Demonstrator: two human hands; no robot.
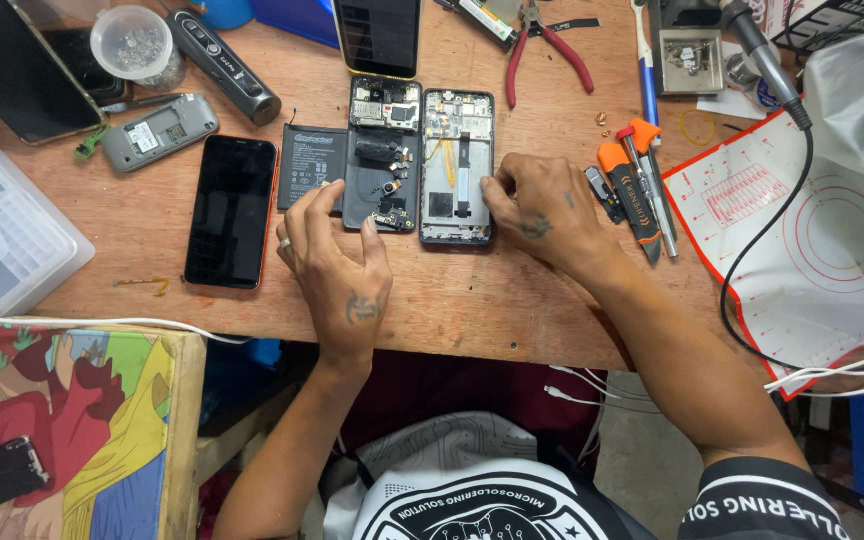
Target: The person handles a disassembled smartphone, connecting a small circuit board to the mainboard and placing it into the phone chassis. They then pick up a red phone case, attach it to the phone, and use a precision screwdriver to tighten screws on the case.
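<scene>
The table point(512, 290) at centre is worn, matt wood; the black phone point(231, 210) at left has glossy glass; the pliers point(542, 50) up top have red plastic grips.

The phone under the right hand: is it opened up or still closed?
Opened up. The phone lies with its back off, circuit board and inner frame exposed; the right hand touches its lower edge.

Wooden table point(472, 290) reddish-brown. Opened phone frame point(457, 165) dark, yellow ribbon inside. Battery point(304, 165) black. Intact phone point(231, 210) black, orange edge. Pliers point(542, 50) red-handled. Screwdrivers point(637, 180) orange and black. Mat point(802, 250) white, red border, red circle markings. Cloth point(72, 420) multicoloured cartoon print. Both hands point(337, 260) bear dark tattoos.
</scene>
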